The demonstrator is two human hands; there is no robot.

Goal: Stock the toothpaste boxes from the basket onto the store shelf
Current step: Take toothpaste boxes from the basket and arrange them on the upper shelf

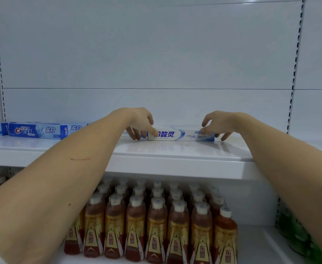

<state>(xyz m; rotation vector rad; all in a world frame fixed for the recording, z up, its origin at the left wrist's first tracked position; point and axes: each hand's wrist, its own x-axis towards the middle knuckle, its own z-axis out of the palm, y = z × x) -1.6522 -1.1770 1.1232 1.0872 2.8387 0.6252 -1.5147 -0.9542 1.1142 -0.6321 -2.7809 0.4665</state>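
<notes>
A white and blue toothpaste box lies lengthwise on the white upper shelf. My left hand pinches its left end, thumb on the front face and fingers curled behind. At the right end my right hand does the same, fingertips on the top edge and one finger down on the shelf. A row of blue Crest toothpaste boxes lies on the same shelf at the left, partly hidden behind my left forearm. No basket shows in the view.
The shelf below holds several rows of amber drink bottles with white caps. Green bottles stand at the lower right. A white back panel and slotted uprights frame the bay. Bare shelf lies right of the box.
</notes>
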